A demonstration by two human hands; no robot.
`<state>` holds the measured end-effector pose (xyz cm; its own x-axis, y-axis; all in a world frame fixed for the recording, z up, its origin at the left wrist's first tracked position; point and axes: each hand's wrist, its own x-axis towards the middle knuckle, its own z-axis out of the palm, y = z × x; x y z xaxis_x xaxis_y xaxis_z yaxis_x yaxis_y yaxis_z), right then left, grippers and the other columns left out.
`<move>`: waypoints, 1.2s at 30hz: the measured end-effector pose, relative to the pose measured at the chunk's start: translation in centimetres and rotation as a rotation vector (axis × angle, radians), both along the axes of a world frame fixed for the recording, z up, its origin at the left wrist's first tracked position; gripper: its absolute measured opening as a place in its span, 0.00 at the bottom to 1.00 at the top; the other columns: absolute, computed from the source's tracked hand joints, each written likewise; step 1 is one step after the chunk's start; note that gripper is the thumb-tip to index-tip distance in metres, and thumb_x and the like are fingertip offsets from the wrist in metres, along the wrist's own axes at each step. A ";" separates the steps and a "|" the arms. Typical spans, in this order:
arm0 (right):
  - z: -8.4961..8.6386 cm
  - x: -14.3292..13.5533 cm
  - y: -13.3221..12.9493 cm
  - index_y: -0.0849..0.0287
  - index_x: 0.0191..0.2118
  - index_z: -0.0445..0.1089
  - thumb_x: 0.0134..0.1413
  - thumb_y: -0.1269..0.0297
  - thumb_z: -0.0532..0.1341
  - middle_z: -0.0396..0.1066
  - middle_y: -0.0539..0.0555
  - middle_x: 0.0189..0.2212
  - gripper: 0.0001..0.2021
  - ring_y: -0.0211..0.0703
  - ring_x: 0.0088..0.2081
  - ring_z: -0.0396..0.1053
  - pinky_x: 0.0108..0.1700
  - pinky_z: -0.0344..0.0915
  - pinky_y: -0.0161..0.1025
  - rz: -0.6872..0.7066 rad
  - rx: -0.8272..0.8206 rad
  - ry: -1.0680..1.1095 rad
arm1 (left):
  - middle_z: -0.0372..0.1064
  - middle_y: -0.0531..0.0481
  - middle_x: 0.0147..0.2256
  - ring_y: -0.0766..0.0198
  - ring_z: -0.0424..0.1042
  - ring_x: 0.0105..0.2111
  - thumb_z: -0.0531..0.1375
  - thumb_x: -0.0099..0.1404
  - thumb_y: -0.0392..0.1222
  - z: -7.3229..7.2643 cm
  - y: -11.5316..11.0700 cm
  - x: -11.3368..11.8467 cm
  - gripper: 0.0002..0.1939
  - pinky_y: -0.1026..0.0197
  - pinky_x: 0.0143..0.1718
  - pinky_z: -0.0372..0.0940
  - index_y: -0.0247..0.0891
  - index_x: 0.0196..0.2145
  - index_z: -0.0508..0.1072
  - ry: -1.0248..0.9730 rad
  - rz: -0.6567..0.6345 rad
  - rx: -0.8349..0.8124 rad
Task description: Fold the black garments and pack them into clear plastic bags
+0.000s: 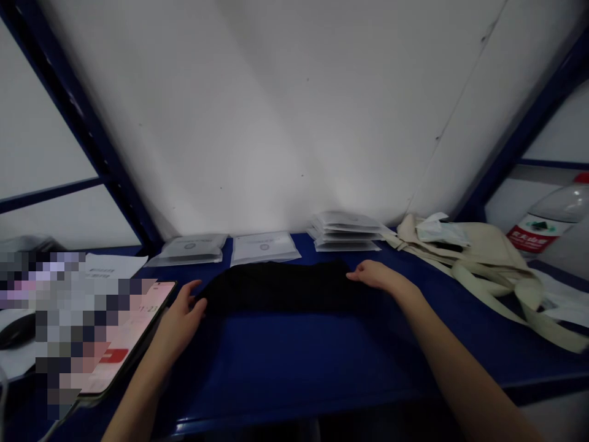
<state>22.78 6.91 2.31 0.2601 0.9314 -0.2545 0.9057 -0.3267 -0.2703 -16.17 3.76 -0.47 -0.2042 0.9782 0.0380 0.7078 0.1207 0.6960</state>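
Observation:
A black cloth (280,287) lies in a long, flattened strip across the blue table (285,362). At its left end is my left hand (186,310), with thumb and index finger apart and nothing visible between them. My right hand (370,274) is at the cloth's upper right end, its fingertips pinched together on the edge. Behind the cloth sit flat packets in frosted bags: one at the left (191,248), one in the middle (265,246) and a stack of several (345,230) to the right.
At the left lie a phone with a lit pink screen (133,334), printed paper (110,267) and a black mouse (17,331). A cream cloth bag (488,245) with loose straps and a red-labelled bottle (547,218) are at the right. A white panel (285,123) stands behind.

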 end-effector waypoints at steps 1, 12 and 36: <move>0.0 0.0 0.0 0.59 0.22 0.69 0.50 0.59 0.59 0.73 0.58 0.27 0.12 0.47 0.32 0.71 0.31 0.61 0.37 0.002 0.001 -0.004 | 0.70 0.43 0.42 0.59 0.73 0.39 0.49 0.60 0.44 -0.1 -0.9 0.0 0.26 0.59 0.38 0.67 0.36 0.56 0.59 -0.135 -0.021 -0.011; 0.1 -0.5 -0.2 0.61 0.23 0.66 0.53 0.58 0.57 0.71 0.56 0.26 0.13 0.44 0.30 0.69 0.28 0.57 0.35 0.050 -0.017 -0.020 | 0.55 0.41 0.57 0.51 0.57 0.56 0.53 0.59 0.48 -0.1 -2.9 3.5 0.27 0.48 0.57 0.53 0.37 0.56 0.61 -0.288 0.088 0.175; 0.3 -1.1 -0.9 0.57 0.15 0.57 0.52 0.54 0.55 0.55 0.47 0.15 0.20 0.35 0.19 0.53 0.24 0.47 0.35 0.146 -0.040 0.058 | 0.47 0.42 0.62 0.48 0.48 0.61 0.49 0.66 0.46 -1.3 -7.0 17.0 0.26 0.43 0.55 0.56 0.36 0.60 0.56 0.690 -0.541 0.388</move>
